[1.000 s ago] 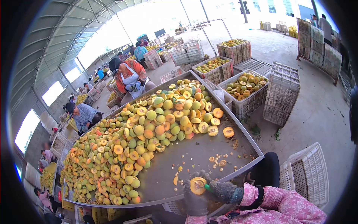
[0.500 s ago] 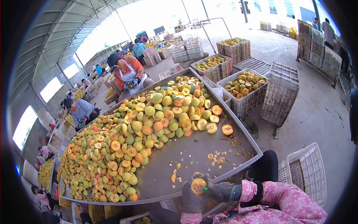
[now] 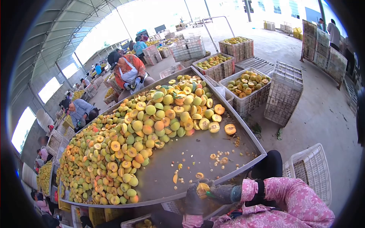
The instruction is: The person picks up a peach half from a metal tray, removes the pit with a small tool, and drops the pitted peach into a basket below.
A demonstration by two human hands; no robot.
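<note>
Near the table's front edge, my left hand (image 3: pixel 194 199) in a dark grey glove is closed around a cut yellow peach (image 3: pixel 202 189), its orange flesh facing up. Beside it, my right hand (image 3: pixel 226 193), also gloved, is closed on a small tool with a green handle (image 3: pixel 211 195). The tool's tip is at the peach; its blade cannot be made out. Just beyond my hands, an orange piece of peach (image 3: pixel 199 175) lies on the metal table (image 3: pixel 163 182). A large heap of whole and halved peaches (image 3: pixel 133 133) covers its left and far parts.
Loose pits and scraps (image 3: pixel 220 159) are scattered on the table. A white crate (image 3: pixel 310 174) stands at my right, and another crate of peaches (image 3: pixel 247 91) beyond the table. Across the heap sits a co-worker in orange sleeves (image 3: pixel 129 72). A raised metal rim (image 3: pixel 247 167) borders the table.
An orange piece of peach now shows on the table just beyond my hands. The peach in my left hand has turned and tilted. The view has shifted slightly.
</note>
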